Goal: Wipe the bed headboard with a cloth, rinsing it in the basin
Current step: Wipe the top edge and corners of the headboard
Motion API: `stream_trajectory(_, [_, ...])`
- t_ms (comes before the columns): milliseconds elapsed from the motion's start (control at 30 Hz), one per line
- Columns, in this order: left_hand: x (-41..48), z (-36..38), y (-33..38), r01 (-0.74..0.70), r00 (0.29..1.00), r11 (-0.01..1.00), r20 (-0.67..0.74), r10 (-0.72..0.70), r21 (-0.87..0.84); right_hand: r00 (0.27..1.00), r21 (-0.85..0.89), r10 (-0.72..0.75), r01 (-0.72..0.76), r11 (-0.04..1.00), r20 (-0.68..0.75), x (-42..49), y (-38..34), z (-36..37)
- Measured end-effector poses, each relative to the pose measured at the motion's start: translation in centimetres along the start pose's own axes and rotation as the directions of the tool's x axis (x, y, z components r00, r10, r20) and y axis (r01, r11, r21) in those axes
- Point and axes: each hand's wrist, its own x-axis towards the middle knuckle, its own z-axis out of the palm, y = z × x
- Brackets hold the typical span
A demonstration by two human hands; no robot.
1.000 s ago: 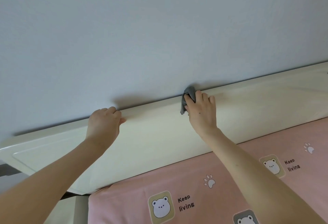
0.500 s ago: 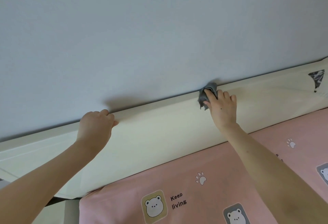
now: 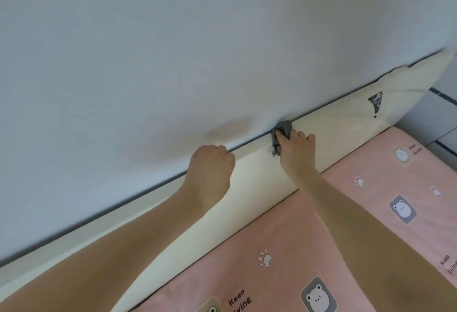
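- Grey cloth [image 3: 282, 131]: one, bunched, lying on the top edge of the cream headboard [image 3: 257, 175], against the line where the headboard meets the wall.
- Right hand [image 3: 296, 153]: on the headboard's upper face, holding the cloth pressed to the top edge. Forefinger lies over the cloth; remaining fingers spread along the face to its right. Thumb not visible.
- Cloth relative to grip: it shows beyond the forefinger tip, and a tail hangs down the headboard face on the hand's thumb side.
- Left hand [image 3: 210, 165]: further left along the same top edge, near the right hand but apart from it, fingers curled tight over the edge. It touches no cloth.
- Headboard surface: smooth, cream, running diagonally across the view. One dark triangular mark [image 3: 375, 102] sits on the face near its right end.
- Wall [image 3: 173, 52]: plain, pale blue-grey, directly behind and above the headboard.
- Pink bedsheet [image 3: 304, 227]: butts against the headboard's lower edge. Print count: four bear patches (one cut off by the frame), three paw prints.
- Tiled floor [image 3: 425, 114]: visible past the headboard's right end.
- Counts: one cloth, one headboard, two hands.
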Motion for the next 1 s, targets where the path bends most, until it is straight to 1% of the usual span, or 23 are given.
stream_trajectory(33, [1.1, 1.3, 0.8, -0.056, 0.998, 0.998, -0.039, 0.055, -0.018, 1.0, 0.02, -0.025, 0.025, 0.999, -0.006, -0.5, -1.4, -0.6])
stream_trajectory(67, [1.8, 1.8, 1.5, -0.11, 0.994, 0.993, -0.03, 0.108, -0.047, 0.999, 0.048, -0.052, 0.052, 0.997, -0.002, -1.2, -2.8, -1.2])
stream_trajectory(100, [2.3, 1.9, 2.2, -0.146, 0.989, 0.989, 0.007, 0.146, -0.037, 0.998, 0.073, -0.066, 0.066, 0.995, -0.003, -1.8, -4.1, -1.5])
stream_trajectory(133, [2.7, 1.6, 2.8, -0.146, 0.985, 0.989, 0.09, 0.147, -0.021, 0.998, 0.093, -0.062, 0.062, 0.994, -0.011, -2.2, -4.8, -1.7])
stream_trajectory(167, [3.1, 1.3, 3.3, -0.145, 0.98, 0.989, 0.137, 0.145, -0.015, 0.998, 0.107, -0.054, 0.056, 0.993, -0.023, -2.4, -5.1, -1.5])
stream_trajectory(233, [3.7, 2.1, 3.9, -0.157, 0.978, 0.979, 0.114, 0.172, -0.129, 0.999, 0.106, -0.033, 0.037, 0.994, -0.038, -2.4, -4.5, -0.9])
stream_trajectory(300, [4.3, 2.4, 3.9, -0.122, 0.984, 0.986, 0.117, 0.135, -0.113, 0.999, 0.1, 0.0, 0.003, 0.995, -0.032, -2.0, -3.2, -0.4])
stream_trajectory(367, [4.8, 2.9, 3.8, -0.118, 0.992, 0.985, 0.027, 0.122, -0.125, 0.999, 0.087, 0.047, -0.045, 0.995, -0.018, -1.3, -1.5, 0.2])
stream_trajectory(400, [5.0, 3.2, 3.8, -0.117, 0.993, 0.988, -0.046, 0.112, -0.099, 0.997, 0.073, 0.071, -0.071, 0.995, -0.001, -0.8, -0.4, 0.6])
stream_trajectory(467, [5.1, 4.5, 4.1, -0.149, 0.981, 0.985, -0.139, 0.135, -0.093, 0.993, 0.035, 0.106, -0.108, 0.994, 0.042, 0.3, 1.9, 1.4])
stream_trajectory(567, [6.1, 4.8, 4.8, -0.163, 0.981, 0.976, -0.126, 0.145, -0.146, 0.986, -0.011, 0.151, -0.151, 0.988, 0.071, 2.1, 5.3, 2.5])
stream_trajectory(667, [7.7, 5.4, 5.5, -0.178, 0.974, 0.967, -0.17, 0.148, -0.182, 0.981, -0.034, 0.166, -0.163, 0.986, 0.103, 3.2, 8.0, 3.8])
stream_trajectory(767, [9.9, 6.4, 6.5, -0.166, 0.978, 0.974, -0.154, 0.142, -0.154, 0.98, -0.051, 0.168, -0.164, 0.985, 0.108, 4.1, 10.6, 5.2])
stream_trajectory(867, [11.2, 7.7, 7.4, -0.118, 0.989, 0.974, -0.112, 0.098, -0.195, 0.98, -0.047, 0.147, -0.142, 0.989, 0.132, 4.8, 13.1, 6.4])
stream_trajectory(933, [11.5, 8.0, 7.8, -0.06, 0.993, 0.974, -0.109, 0.037, -0.219, 0.984, 0.0, 0.152, -0.153, 0.988, 0.096, 4.9, 13.3, 6.8])
stream_trajectory(1000, [11.4, 8.0, 8.4, 0.016, 0.992, 0.973, -0.119, -0.045, -0.231, 0.991, 0.088, 0.132, -0.134, 0.987, 0.023, 4.1, 11.8, 6.9])
